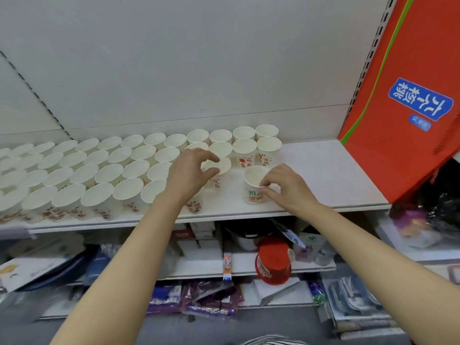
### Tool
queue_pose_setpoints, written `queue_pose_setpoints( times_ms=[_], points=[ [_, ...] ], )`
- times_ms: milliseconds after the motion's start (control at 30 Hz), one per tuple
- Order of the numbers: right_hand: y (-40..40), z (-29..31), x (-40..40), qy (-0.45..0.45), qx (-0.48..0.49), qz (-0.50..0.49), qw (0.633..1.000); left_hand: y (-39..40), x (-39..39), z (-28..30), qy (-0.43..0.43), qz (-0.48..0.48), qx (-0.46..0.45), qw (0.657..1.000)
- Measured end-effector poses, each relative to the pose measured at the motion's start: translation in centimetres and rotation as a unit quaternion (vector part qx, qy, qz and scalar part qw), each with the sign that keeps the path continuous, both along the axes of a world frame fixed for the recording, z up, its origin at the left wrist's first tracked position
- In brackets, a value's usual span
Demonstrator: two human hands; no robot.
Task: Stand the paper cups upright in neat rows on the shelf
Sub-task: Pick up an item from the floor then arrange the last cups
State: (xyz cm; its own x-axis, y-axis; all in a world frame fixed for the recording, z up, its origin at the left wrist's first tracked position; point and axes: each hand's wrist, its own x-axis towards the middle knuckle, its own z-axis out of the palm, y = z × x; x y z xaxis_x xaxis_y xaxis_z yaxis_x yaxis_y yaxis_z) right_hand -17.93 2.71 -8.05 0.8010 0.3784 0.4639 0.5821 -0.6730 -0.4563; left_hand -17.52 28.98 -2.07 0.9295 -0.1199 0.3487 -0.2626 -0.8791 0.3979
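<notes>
We see the white shelf (pixel 311 170) carrying upright paper cups (pixel 104 168) in rows running from the left edge toward the centre. The left hand (pixel 191 173) reaches over the right end of these rows; its curled thumb and fingers grip the rim of one printed cup (pixel 219 168). The right hand (pixel 288 188) pinches the rim of a separate cup (pixel 254 185), upright near the shelf's front edge, just right of the rows. An orange carton (pixel 398 95) leans at the far right.
</notes>
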Motion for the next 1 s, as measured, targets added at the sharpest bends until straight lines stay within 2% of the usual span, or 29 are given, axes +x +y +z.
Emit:
queue_pose_setpoints(
  times_ms=[133,267,333,500,700,900,1000],
  points=[
    [2.7,0.2,-0.9,-0.002,-0.003,-0.002,1.000,0.3,-1.2,-0.6,0.002,-0.025,0.024,0.999],
    [3.5,0.6,-2.1,0.001,-0.001,-0.032,0.999,-1.8,-2.1,-1.1,-0.018,-0.138,0.078,0.987],
    [3.6,0.7,-2.3,0.012,0.003,-0.047,0.999,-2.8,-2.4,-1.2,-0.024,-0.166,0.107,0.980],
    [4.0,1.2,-2.7,0.033,0.014,-0.078,0.996,-3.3,-2.5,-0.6,-0.012,-0.177,0.166,0.970],
    [4.6,1.2,-3.3,0.025,0.022,-0.070,0.997,-1.3,-3.0,-0.4,0.012,-0.204,0.162,0.965],
    [4.7,1.2,-3.5,0.014,0.041,-0.045,0.998,-0.1,-2.7,0.0,0.009,-0.189,0.206,0.960],
    [4.8,1.1,-3.5,0.020,0.059,-0.031,0.998,0.1,-3.0,0.1,0.013,-0.186,0.188,0.964]
  ],
)
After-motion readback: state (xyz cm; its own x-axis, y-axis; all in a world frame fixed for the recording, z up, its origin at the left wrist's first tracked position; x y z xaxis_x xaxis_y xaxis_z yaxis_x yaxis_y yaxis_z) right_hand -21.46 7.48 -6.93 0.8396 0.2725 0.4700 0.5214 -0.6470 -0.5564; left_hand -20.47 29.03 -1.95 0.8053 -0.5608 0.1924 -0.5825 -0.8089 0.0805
